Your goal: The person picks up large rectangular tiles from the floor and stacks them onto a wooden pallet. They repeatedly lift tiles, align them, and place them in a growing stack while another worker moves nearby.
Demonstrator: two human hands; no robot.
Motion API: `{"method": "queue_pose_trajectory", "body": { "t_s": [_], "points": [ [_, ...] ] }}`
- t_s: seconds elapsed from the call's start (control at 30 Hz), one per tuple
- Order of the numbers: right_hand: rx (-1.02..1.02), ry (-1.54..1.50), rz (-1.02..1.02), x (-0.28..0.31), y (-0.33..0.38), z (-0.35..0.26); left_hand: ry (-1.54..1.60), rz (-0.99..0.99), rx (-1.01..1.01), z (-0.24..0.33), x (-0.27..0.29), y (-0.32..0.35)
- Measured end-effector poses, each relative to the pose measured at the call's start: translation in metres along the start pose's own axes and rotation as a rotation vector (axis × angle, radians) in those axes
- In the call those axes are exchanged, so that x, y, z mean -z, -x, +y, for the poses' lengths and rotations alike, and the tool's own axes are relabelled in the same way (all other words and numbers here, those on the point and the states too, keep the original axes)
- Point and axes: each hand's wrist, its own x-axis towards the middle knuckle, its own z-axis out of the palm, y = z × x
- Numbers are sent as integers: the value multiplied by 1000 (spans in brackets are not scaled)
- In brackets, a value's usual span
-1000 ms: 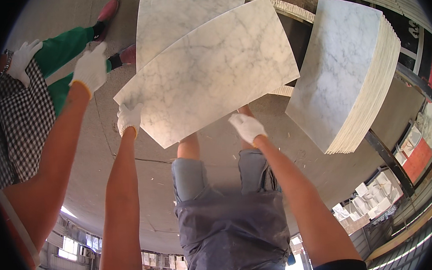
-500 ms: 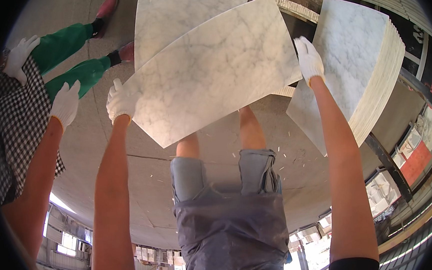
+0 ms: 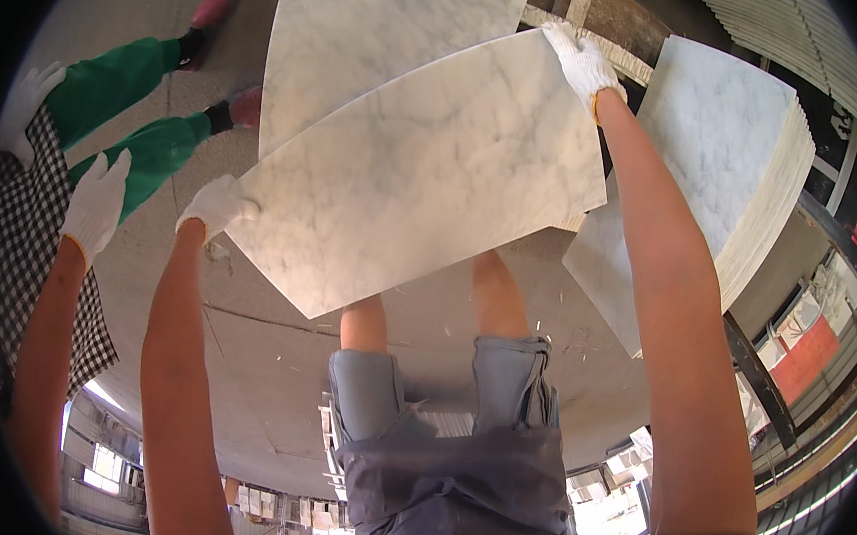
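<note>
Concrete floor (image 3: 257, 379), pale grey, cracked and littered with small chips, spreads under the person's bare legs, with shelving at the room's rim. Above it hangs a white marble tile (image 3: 422, 178) veined in grey, flat face up, its long axis running from the left hand (image 3: 213, 205), whose gloved fingers clasp the near-left corner, up to the right hand (image 3: 581, 58), clenched over the far-right corner. Farther off, another marble slab (image 3: 382, 32) lies on the floor, a stack of tiles (image 3: 729, 157) rests at right, and a co-worker's gloved hand (image 3: 96, 201) hangs loose at left.
</note>
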Motion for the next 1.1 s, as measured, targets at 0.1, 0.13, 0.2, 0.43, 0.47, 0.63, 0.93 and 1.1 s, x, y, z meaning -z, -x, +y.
{"method": "queue_pose_trajectory", "body": {
  "t_s": [0.1,0.13,0.2,0.43,0.47,0.63,0.93,1.1],
  "points": [
    [-16,147,151,2,1,-4,67,13,-9,5,12,5],
    [-19,90,128,5,8,-2,110,-11,16,8,14,19],
    [-45,27,143,15,32,4,187,-7,33,18,23,53],
    [-189,-134,419,47,82,11,155,5,6,55,55,189],
    [-188,-252,481,50,86,15,78,25,-44,61,50,208],
    [-8,-1194,303,83,74,15,-155,5,-242,98,-3,293],
    [421,-1334,111,164,36,-79,28,240,-117,195,-118,318],
    [451,-1272,44,166,32,-124,156,449,-148,225,-162,301]
  ]
}}
